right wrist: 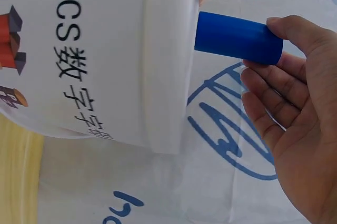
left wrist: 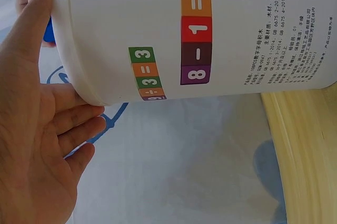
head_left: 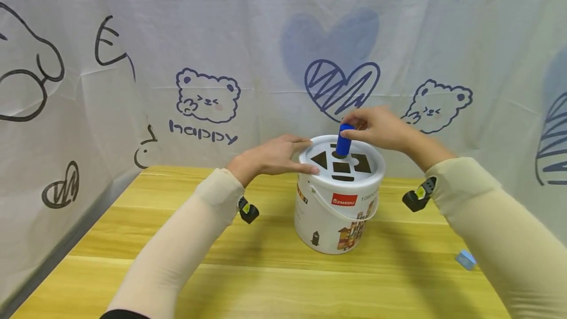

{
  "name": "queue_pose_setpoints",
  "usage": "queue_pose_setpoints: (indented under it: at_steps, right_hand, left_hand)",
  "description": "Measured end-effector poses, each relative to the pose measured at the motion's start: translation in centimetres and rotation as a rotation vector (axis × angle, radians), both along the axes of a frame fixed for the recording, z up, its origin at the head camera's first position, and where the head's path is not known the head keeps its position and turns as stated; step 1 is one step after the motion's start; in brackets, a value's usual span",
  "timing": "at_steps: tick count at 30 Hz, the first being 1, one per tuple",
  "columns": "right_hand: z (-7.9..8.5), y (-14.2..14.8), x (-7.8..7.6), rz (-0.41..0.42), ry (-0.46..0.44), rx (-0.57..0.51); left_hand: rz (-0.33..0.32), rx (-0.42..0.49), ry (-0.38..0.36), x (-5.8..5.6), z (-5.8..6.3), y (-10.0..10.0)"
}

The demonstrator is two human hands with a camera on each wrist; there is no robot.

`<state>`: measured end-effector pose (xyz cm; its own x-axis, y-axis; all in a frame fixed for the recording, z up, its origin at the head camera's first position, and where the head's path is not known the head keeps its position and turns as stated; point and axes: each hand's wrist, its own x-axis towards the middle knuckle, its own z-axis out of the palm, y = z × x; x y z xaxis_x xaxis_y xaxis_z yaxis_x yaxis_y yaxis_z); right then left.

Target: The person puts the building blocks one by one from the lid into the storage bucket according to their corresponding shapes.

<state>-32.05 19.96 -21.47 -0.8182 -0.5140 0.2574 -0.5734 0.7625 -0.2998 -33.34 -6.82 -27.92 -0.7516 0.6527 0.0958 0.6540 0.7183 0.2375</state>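
Note:
A blue cylinder block (head_left: 343, 143) is pinched near its top between the thumb and fingers of my right hand (head_left: 381, 129). It stands almost upright over the round hole in the lid (head_left: 378, 158) of a white bucket (head_left: 325, 215); the right wrist view shows the block (right wrist: 237, 37) with its lower end at the lid. Several shaped holes, such as a triangle and a square, are cut in the lid. My left hand (head_left: 276, 155) rests on the lid's left rim, thumb and fingers spread. In the left wrist view that hand (left wrist: 39, 129) touches the rim with fairly straight fingers.
The bucket stands on a yellow wooden table (head_left: 248, 255) near its back edge, its handle (head_left: 330, 206) hanging down in front. A small light blue block (head_left: 466, 260) lies at the right, beside my right sleeve. Behind the table hangs a white cloth (head_left: 261, 38) with drawings.

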Motion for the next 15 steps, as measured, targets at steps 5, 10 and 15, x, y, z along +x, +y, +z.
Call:
queue_pose_setpoints:
  at_steps: [5,10,15]
  right_hand:
    - [-0.9,-0.1,-0.5,-0.007,-0.03,-0.013]
    - [-1.7,-0.4,-0.8,-0.008,-0.061,0.0]
    - [-2.5,-0.5,-1.1,0.011,-0.068,0.028]
  left_hand:
    - [0.006,-0.007,-0.001,0.0,0.1,0.1]
    - [0.009,-0.007,-0.007,0.0,0.1,0.1]
    - [0.005,-0.009,-0.003,0.0,0.1,0.1]
